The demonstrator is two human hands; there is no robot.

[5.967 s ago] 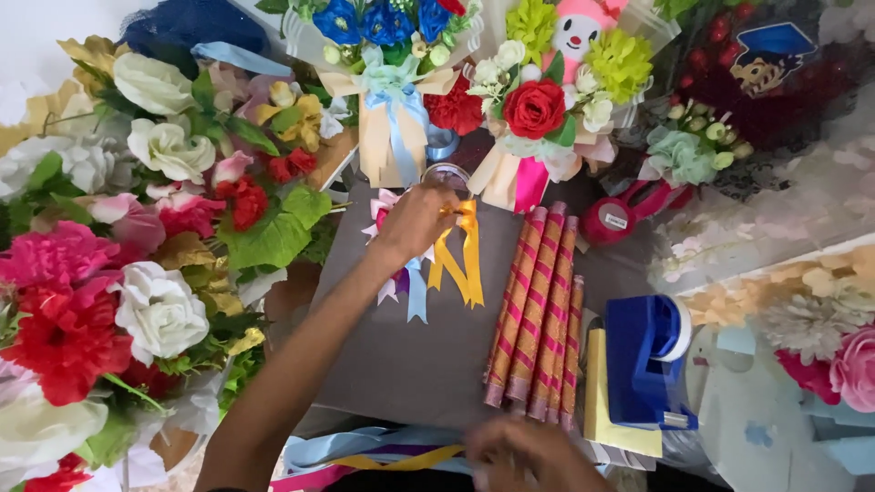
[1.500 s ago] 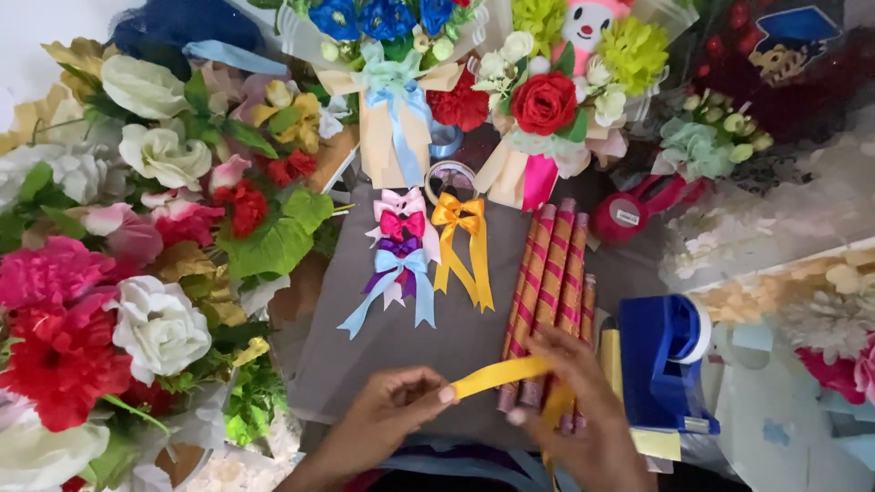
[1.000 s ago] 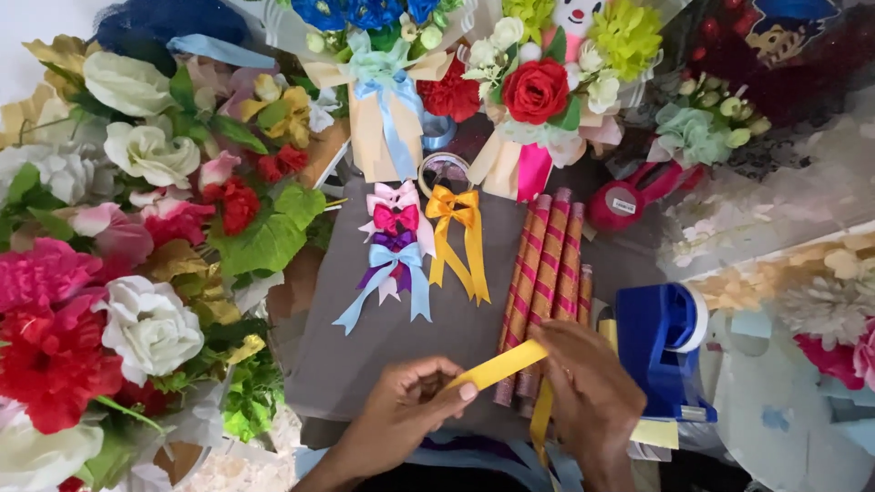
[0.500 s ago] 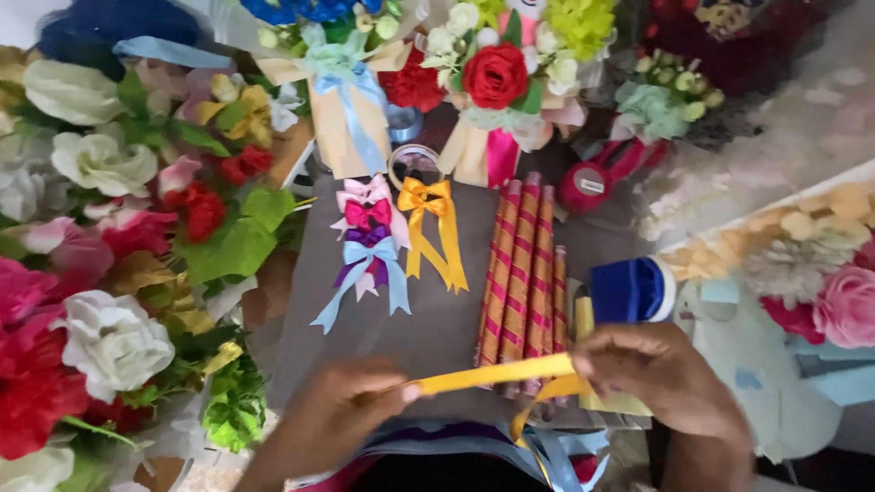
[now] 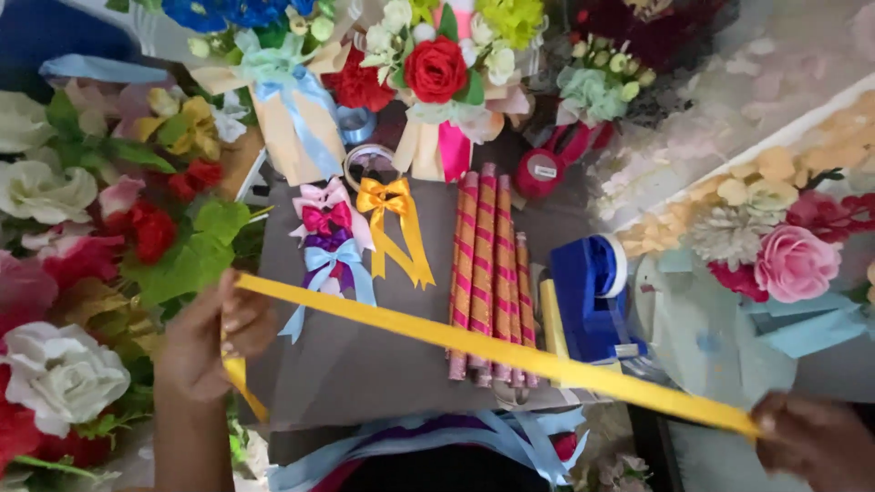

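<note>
While 2 hands grip it, yellow ribbon [image 5: 492,351] stretches taut.

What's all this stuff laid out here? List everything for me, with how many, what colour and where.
yellow ribbon: one, yellow, stretched taut between both hands across the board
grey board: one, grey, centre, under the bows and sticks
yellow bow: one, yellow, on the board's upper part
small bows: about four, pale pink, magenta, purple, light blue, stacked left of the yellow bow
striped sticks: about four, orange and pink, lying side by side right of the yellow bow
tape dispenser: one, blue, right of the sticks
bouquets: several, mixed colours, along the top
loose flowers: many, white, red, pink, at left
left hand: one, pinching the ribbon's left end
right hand: one, holding the ribbon's right end, lower right
</note>
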